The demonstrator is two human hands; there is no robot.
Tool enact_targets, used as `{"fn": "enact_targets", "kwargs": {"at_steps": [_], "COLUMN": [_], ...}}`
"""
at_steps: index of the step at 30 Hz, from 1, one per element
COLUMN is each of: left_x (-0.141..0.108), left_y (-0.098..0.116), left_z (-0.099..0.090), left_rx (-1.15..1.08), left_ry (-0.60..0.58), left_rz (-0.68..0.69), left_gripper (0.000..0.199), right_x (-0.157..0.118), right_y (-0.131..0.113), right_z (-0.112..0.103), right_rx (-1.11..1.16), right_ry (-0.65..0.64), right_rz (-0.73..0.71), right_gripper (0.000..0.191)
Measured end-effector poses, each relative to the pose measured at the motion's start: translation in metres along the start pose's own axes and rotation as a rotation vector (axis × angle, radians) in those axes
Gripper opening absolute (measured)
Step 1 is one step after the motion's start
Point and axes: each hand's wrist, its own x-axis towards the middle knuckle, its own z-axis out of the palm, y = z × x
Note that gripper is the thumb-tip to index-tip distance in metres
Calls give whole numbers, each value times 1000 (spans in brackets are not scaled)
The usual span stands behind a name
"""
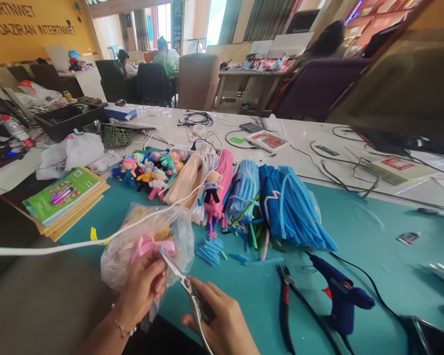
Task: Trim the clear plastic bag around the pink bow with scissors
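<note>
My right hand (222, 318) grips a pair of scissors (187, 283) with serrated blades pointing up and to the left. Close to the blade tips, my left hand (146, 281) is pinched closed; what sits between its fingers is too small to make out. Just beyond the left fingers, pink ribbon (151, 245) lies on a clear plastic bag (114, 259). A small pile of cut blue pipe cleaner pieces (209, 251) rests on the green mat (240, 301). A little doll (212, 185) leans on bundles of pink pipe cleaners (225, 167) and blue pipe cleaners (292, 212).
Right of my hands lie cutting pliers (284, 296) and a blue glue gun (340, 291) with its cord. A white cable (77, 245) crosses above the bag. Several small dolls (157, 172) and a stack of notebooks (68, 202) are at left. People sit at desks behind.
</note>
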Motion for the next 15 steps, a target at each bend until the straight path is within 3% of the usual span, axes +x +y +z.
{"fn": "enact_targets", "kwargs": {"at_steps": [8, 15], "left_x": [3, 3], "left_y": [-2, -5], "left_z": [0, 1], "left_rx": [-30, -31], "left_ry": [31, 34], "left_rz": [-30, -45], "left_gripper": [51, 51], "right_x": [-5, -5], "right_y": [7, 16], "right_z": [6, 12], "right_rx": [-9, -22], "right_ry": [41, -34], "right_rz": [-6, 48], "right_gripper": [58, 59]}}
